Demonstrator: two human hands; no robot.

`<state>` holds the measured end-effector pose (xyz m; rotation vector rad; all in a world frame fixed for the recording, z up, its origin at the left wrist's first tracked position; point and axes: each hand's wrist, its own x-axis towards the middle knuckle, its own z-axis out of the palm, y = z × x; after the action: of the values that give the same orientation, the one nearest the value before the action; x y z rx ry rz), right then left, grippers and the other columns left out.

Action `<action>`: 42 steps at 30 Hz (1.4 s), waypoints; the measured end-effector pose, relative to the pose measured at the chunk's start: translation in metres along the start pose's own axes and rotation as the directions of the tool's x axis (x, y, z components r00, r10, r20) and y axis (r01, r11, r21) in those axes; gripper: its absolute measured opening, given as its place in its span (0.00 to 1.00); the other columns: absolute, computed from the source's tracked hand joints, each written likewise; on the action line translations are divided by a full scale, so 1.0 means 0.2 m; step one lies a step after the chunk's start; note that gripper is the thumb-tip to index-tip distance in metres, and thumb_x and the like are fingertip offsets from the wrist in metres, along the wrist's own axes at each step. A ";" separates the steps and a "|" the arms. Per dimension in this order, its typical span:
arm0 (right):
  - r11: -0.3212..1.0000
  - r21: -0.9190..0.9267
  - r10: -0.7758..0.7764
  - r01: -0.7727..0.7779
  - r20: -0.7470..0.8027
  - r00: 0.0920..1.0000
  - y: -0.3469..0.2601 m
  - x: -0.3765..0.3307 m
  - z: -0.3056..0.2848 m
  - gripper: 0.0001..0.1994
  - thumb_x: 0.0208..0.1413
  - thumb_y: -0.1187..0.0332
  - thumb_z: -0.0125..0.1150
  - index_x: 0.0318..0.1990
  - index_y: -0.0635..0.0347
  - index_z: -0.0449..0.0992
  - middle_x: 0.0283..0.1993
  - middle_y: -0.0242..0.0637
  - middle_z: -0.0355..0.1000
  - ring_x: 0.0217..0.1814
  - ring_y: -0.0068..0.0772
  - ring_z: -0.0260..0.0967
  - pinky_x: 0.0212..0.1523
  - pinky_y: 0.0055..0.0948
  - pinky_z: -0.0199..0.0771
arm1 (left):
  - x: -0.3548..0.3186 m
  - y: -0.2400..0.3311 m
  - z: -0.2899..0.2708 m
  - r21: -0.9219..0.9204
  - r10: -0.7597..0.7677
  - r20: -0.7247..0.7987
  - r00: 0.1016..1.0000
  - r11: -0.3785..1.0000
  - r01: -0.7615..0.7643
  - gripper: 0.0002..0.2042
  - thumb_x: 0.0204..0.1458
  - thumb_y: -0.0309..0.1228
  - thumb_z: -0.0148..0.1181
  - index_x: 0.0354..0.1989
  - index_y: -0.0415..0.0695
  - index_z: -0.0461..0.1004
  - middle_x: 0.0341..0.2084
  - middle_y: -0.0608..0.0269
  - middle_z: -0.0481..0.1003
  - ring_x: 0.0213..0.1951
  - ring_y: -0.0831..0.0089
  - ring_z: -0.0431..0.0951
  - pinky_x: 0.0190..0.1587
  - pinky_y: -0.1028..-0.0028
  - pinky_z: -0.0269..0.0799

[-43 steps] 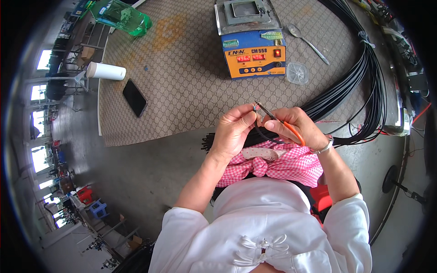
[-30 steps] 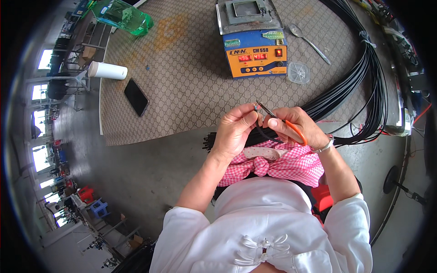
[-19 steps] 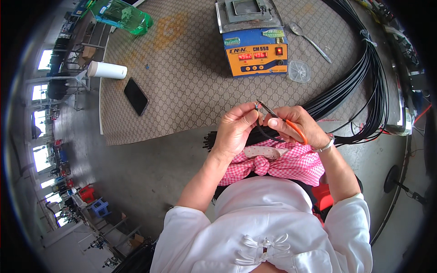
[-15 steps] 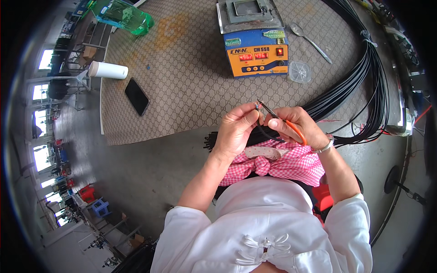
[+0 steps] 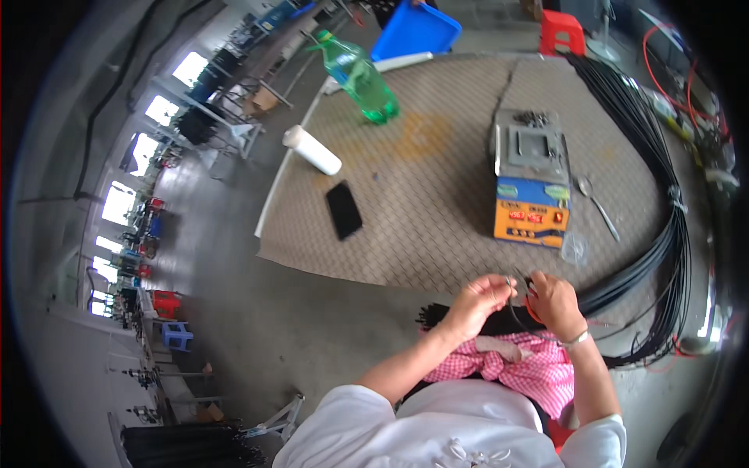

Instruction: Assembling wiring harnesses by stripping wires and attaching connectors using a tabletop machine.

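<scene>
My left hand [image 5: 474, 307] pinches a black cable [image 5: 512, 310] near its end, above my lap at the table's front edge. The fine wire tips at that end are blurred. Close beside it, my right hand [image 5: 555, 304] is wrapped round orange-handled pliers [image 5: 532, 306], with the fingers over much of the tool. The pliers' jaws are hard to make out, and I see a small gap between the two hands. A thick bundle of black cables [image 5: 624, 281] curves along the table's right side and ends across my lap, over pink checked cloth [image 5: 538, 370].
A blue and orange solder pot [image 5: 532, 214] with a metal top stands beyond my hands. Around it are a spoon [image 5: 599, 209] and a clear plastic dish [image 5: 574, 248]. Further left lie a phone [image 5: 344, 210], a white tumbler [image 5: 314, 151] and a green bottle [image 5: 363, 82].
My view has swung up and left, so the table shows further back and my hands sit lower right. The pliers have come away from the wire tips, and my right hand has turned.
</scene>
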<state>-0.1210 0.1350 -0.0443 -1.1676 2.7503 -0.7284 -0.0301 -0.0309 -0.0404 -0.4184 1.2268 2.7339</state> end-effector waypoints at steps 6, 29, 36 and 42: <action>0.988 -0.117 -0.106 0.102 -0.022 0.994 0.04 0.01 0.03 0.07 0.42 0.72 0.55 0.31 0.59 0.67 0.29 0.42 0.66 0.35 0.43 0.66 0.36 0.35 0.68 | -0.03 -0.01 0.00 -0.031 -0.025 -0.015 1.000 0.999 0.024 0.06 0.52 0.26 0.53 0.37 0.42 0.72 0.30 0.64 0.72 0.29 0.80 0.68 0.35 0.82 0.66; 0.828 0.560 0.073 0.002 -0.111 0.991 -0.17 -0.05 -0.06 0.10 0.53 0.69 0.52 0.41 0.65 0.71 0.31 0.44 0.69 0.33 0.36 0.68 0.34 0.30 0.67 | 0.00 0.02 0.00 -0.155 0.045 -0.098 0.994 0.986 -0.060 0.06 0.53 0.29 0.52 0.37 0.43 0.69 0.31 0.65 0.72 0.31 0.79 0.71 0.37 0.80 0.69; 0.299 0.912 0.183 -0.281 0.234 0.955 -0.17 -0.12 -0.01 0.08 0.54 0.72 0.53 0.40 0.67 0.72 0.20 0.25 0.63 0.19 0.12 0.56 0.20 0.13 0.56 | -0.01 0.39 -0.11 0.279 0.551 -0.260 0.793 0.829 -0.485 0.15 0.49 0.24 0.55 0.46 0.43 0.65 0.31 0.63 0.72 0.26 0.76 0.72 0.31 0.76 0.72; 0.274 0.936 0.302 -0.223 0.137 0.944 -0.19 -0.12 0.01 0.06 0.51 0.74 0.57 0.35 0.66 0.72 0.21 0.25 0.63 0.20 0.12 0.57 0.20 0.14 0.58 | -0.05 0.57 -0.38 0.352 0.503 -0.404 0.764 0.856 -0.378 0.12 0.47 0.27 0.58 0.41 0.42 0.70 0.24 0.71 0.69 0.21 0.87 0.65 0.20 0.88 0.61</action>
<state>-0.0779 0.1273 -0.0325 -0.3482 1.7351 -1.9399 -0.0304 -0.1631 -0.0050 -0.9370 2.0119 2.8757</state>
